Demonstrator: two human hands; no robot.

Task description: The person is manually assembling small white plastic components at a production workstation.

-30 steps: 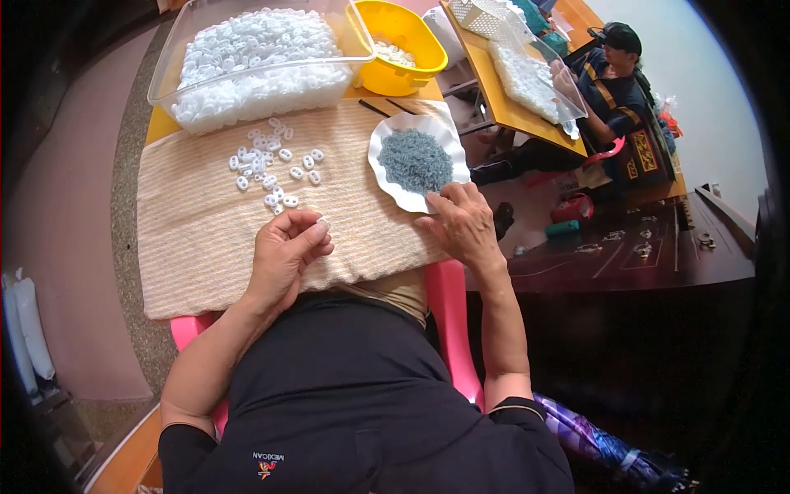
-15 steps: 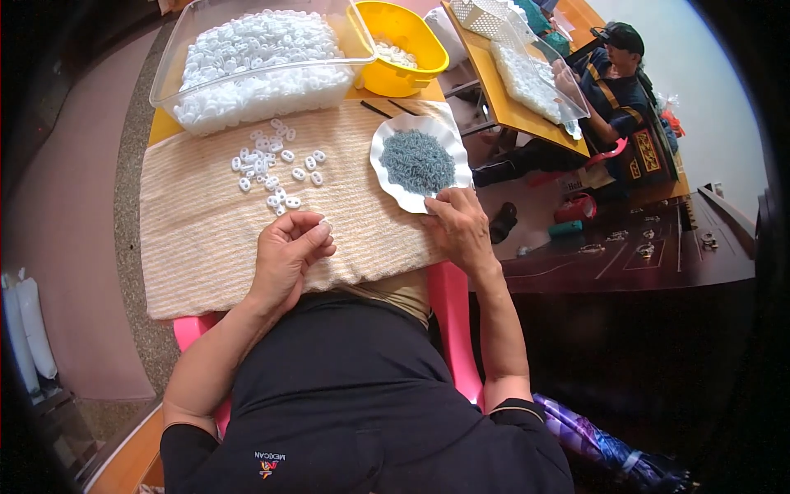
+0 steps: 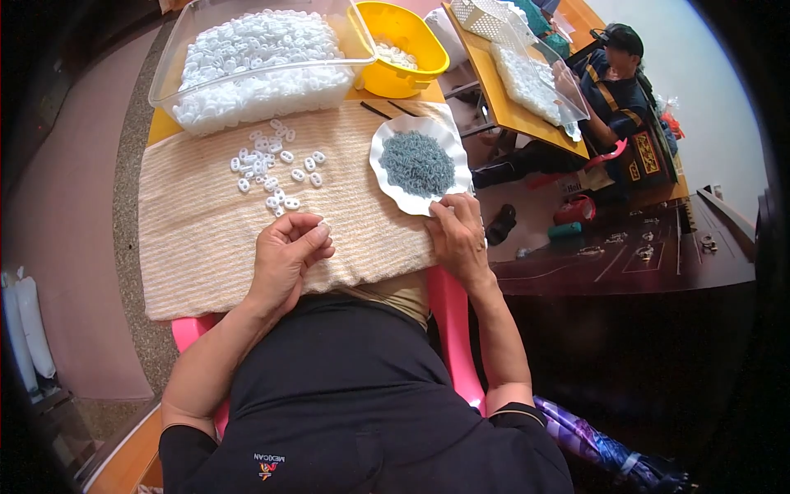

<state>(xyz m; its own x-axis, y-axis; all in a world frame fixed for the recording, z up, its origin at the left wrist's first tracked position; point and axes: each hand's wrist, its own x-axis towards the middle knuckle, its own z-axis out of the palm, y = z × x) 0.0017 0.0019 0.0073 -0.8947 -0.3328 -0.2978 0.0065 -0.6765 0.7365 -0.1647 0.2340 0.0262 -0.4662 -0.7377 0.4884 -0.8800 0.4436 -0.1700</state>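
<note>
My left hand [image 3: 290, 251] is over the front of the cloth, thumb and forefinger pinching a small white plastic piece [image 3: 324, 223]; only a sliver of it shows. At the near rim of a scalloped white dish [image 3: 405, 200] is my right hand [image 3: 459, 239], its thumb and fingertips drawn together. Whatever they hold, if anything, is too small or hidden. The dish bears a heap of tiny grey-blue pieces [image 3: 418, 163], like small springs. Loose white two-holed oval plastic pieces [image 3: 298, 174] lie scattered beyond my left hand.
A striped beige cloth [image 3: 197, 239] covers the table. Behind stand a clear bin [image 3: 271, 70] full of white pieces and a yellow tub [image 3: 403, 33] with some inside. Two thin black sticks [image 3: 376, 109] lie near the dish. Another person [image 3: 617, 90] sits at a table at far right.
My right hand has drawn back slightly toward me, from over the dish's near edge to its rim. The left hand keeps its pinch and has barely moved.
</note>
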